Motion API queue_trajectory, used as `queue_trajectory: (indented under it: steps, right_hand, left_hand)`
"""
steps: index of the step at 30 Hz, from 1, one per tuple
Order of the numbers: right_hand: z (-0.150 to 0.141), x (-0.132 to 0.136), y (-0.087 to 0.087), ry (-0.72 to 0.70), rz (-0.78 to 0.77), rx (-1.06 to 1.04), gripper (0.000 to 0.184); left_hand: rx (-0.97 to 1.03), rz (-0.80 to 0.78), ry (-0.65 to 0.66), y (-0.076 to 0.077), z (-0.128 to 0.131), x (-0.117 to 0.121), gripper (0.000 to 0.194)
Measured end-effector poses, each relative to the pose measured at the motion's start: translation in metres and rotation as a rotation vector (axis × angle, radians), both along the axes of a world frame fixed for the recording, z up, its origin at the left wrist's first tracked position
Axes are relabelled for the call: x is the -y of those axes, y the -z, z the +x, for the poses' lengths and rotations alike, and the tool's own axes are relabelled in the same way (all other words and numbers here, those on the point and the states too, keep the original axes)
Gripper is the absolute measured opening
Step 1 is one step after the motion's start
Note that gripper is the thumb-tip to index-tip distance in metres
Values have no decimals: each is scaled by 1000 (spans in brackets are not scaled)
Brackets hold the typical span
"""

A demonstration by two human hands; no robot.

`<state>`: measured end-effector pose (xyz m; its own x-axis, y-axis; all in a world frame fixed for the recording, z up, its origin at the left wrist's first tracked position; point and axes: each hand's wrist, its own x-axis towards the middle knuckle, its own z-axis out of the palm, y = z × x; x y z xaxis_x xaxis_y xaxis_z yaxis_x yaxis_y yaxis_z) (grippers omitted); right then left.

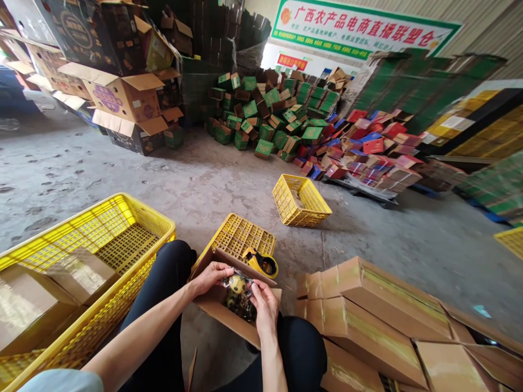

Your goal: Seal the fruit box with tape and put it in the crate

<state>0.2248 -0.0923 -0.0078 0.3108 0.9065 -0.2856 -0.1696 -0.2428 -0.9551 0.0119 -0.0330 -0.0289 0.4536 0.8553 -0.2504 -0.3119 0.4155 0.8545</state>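
Note:
Between my two hands is a small clear plastic bag holding a round yellow thing with dark patches point(237, 283); its exact kind I cannot make out. My left hand point(212, 276) pinches the bag at its left edge, and my right hand point(265, 306) pinches the right edge. Both are just above an open cardboard box point(229, 320) between my knees. Inside the box lie more shiny wrapped pieces point(242, 308), partly hidden by my right hand. Beyond the box, a yellow tape dispenser point(261, 262) rests on an upturned yellow crate point(241, 234).
Left of me a large yellow crate point(122, 215) holds taped cardboard boxes point(81, 275). Taped cartons point(379, 305) are stacked on my right. Ahead stands another yellow crate point(302, 201), with heaps of green boxes point(263, 148) and red boxes point(372, 144) farther back.

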Motion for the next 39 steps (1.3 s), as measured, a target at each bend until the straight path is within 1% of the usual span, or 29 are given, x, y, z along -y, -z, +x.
queue_trajectory:
  steps: [3,6,10,13,15,19,22,25,29,32,35,37,39]
  right_hand:
    - [0,-1,1,-8,2,-28,50]
    - [0,-1,1,38,30,-59,48]
    - [2,-1,1,58,60,-51,47]
    - [3,1,-1,15,79,41,45]
    - [1,3,-3,-35,103,78,43]
    - [-5,7,-8,-141,187,67,35]
    - [-7,7,-11,-181,244,115,34]
    - [-5,6,-11,-186,238,141,33]
    - [-5,5,-8,-160,242,69,34]
    - [-4,4,-6,-92,185,-46,36]
    - [-2,3,-7,-27,85,-92,46]
    - [-2,4,-7,-12,17,-97,55]
    - [-2,5,-7,-35,-41,-110,63]
  left_hand:
    - [-8,5,6,-2,-1,0,54]
    - [-6,-30,26,-2,-1,-1,63]
    - [-13,-197,60,8,-1,-3,79]
    - [-50,-327,84,17,-1,-5,91]
    - [-42,-375,94,20,-1,-7,93]
    - [31,-377,113,15,-4,-8,87]
    - [19,-322,84,8,-5,-6,76]
    - [30,-220,69,3,-6,-3,59]
    - [68,-155,58,2,-6,-1,52]
    - [106,-126,39,3,-5,-1,48]
    - [158,-89,53,4,-4,-2,44]
    - [173,-57,76,5,-4,-1,42]
    - [169,-32,97,6,-3,-1,40]
